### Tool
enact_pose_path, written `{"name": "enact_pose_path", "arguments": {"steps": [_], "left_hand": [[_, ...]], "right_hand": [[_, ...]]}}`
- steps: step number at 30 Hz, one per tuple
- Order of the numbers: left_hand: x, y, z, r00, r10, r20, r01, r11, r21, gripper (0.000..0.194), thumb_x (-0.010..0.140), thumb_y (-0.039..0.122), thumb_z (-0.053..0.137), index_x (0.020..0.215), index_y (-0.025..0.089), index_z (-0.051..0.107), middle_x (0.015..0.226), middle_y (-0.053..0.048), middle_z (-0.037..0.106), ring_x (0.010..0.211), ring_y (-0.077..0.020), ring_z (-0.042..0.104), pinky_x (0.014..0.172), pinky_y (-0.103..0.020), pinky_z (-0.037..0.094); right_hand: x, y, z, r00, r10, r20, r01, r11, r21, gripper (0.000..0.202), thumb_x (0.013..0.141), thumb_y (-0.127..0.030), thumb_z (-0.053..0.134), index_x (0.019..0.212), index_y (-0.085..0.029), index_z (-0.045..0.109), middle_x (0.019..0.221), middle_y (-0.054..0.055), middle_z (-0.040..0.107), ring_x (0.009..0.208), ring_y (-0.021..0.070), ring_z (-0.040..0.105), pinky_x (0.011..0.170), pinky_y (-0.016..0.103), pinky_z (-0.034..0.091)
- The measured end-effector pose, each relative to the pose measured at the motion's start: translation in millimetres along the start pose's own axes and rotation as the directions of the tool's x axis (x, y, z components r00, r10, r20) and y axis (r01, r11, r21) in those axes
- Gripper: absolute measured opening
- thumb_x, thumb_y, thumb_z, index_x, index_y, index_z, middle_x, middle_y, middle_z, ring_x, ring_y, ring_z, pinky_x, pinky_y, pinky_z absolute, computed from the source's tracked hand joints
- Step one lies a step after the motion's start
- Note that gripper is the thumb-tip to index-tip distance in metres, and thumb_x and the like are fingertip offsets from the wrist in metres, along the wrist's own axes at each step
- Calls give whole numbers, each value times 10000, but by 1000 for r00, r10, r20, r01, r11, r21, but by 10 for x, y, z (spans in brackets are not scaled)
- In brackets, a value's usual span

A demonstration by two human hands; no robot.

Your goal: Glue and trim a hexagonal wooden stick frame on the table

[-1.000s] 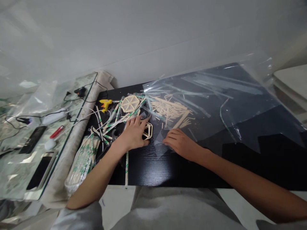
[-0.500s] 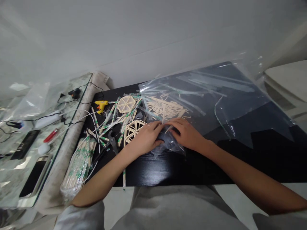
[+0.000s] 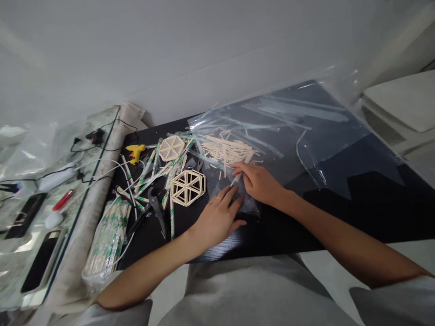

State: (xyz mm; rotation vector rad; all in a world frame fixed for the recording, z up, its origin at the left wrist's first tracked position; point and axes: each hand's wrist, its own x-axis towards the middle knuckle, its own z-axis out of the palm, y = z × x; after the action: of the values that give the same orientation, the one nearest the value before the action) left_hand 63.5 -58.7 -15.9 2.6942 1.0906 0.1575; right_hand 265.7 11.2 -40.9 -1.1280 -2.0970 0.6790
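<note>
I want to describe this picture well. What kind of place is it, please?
Perhaps an improvised craft corner indoors: a black table holds a yellow glue gun, loose wooden sticks and octagonal stick frames.

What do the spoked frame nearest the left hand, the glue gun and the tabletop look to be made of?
Spoked frame: likely unpainted wood; pale, matte, straight sticks.
Glue gun: probably plastic, given its even, bright yellow body.
Tabletop: black, perhaps wood or laminate; fine grain-like lines catch the glare, suggesting a satin finish.
</note>
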Motion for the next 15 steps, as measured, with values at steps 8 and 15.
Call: {"name": "enact_pose_path", "arguments": {"steps": [8,15], "left_hand": [[33,132,204,997,35,-71,-42,993,-110,228,1037,240,541,1221,177,662,1182,-104,662,1066,-250,628,941,-410,579],[31,114,212,996,88,6,-87,994,-63,191,1044,148,470,1097,180,652,1109,-85,651,1016,-224,628,898,-365,584]], "right_hand": [[-7,18,32,999,-8,-35,8,1000,-10,472,881,4,416,1277,-174,603,1059,85,774,1053,239,718,958,386,542],[-4,10,44,999,-10,-45,9,1000,-26,427,918,-26,430,1270,-179,616,1049,82,775,1045,241,720,954,391,548]]}}
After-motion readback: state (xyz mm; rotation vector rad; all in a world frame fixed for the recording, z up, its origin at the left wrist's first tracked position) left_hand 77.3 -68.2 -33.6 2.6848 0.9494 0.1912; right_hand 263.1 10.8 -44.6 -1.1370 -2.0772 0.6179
